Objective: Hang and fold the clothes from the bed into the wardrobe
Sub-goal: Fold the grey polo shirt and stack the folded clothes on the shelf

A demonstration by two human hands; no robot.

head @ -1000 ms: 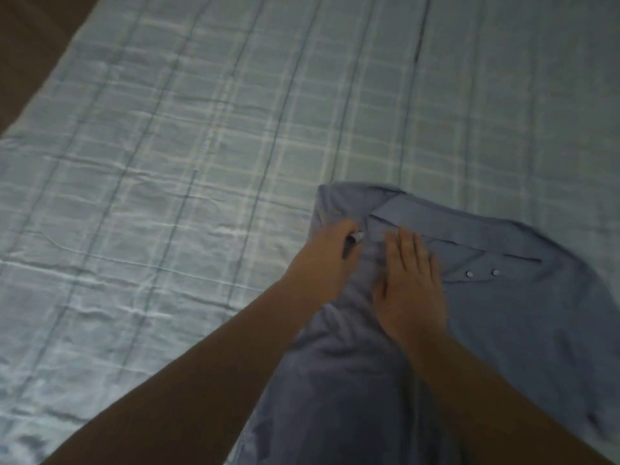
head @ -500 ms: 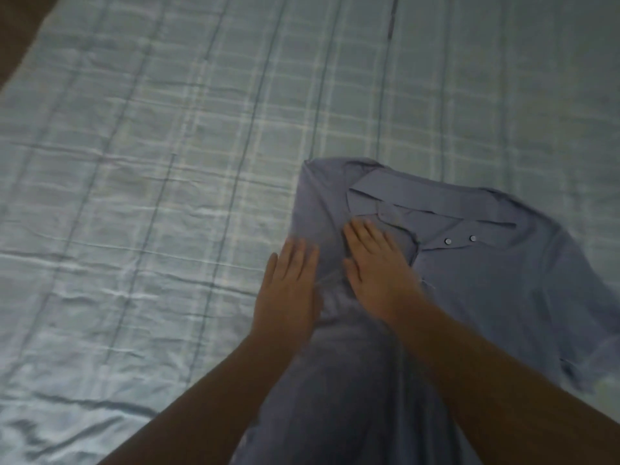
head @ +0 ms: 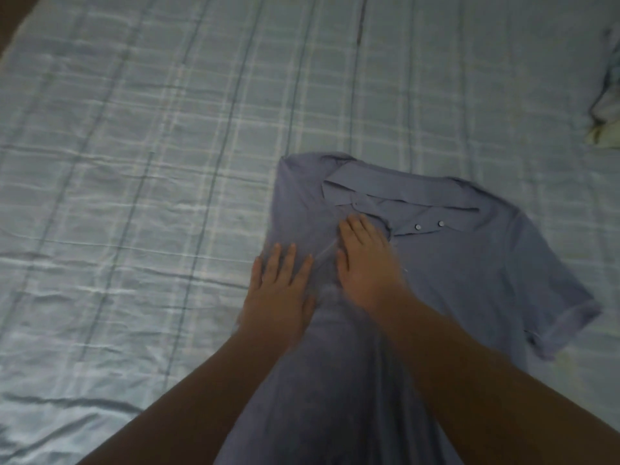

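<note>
A grey-blue polo shirt (head: 469,270) lies front up on the bed, collar towards the far side, two buttons showing at the placket. Its left side is folded inward, and its right short sleeve lies spread out to the right. My left hand (head: 278,293) rests flat with fingers spread on the shirt's folded left edge. Just below the collar, my right hand (head: 365,263) lies flat on the chest. Neither hand grips the cloth.
The bed (head: 151,162) is covered by a pale blue checked sheet with wrinkles. A small bundle of light-coloured clothes (head: 607,105) lies at the far right edge. A dark floor strip shows at the top left corner.
My left hand let go of the shirt's shoulder edge and drew back towards me to lie flat. My right hand slid slightly nearer. The view shifted, showing more of the right sleeve.
</note>
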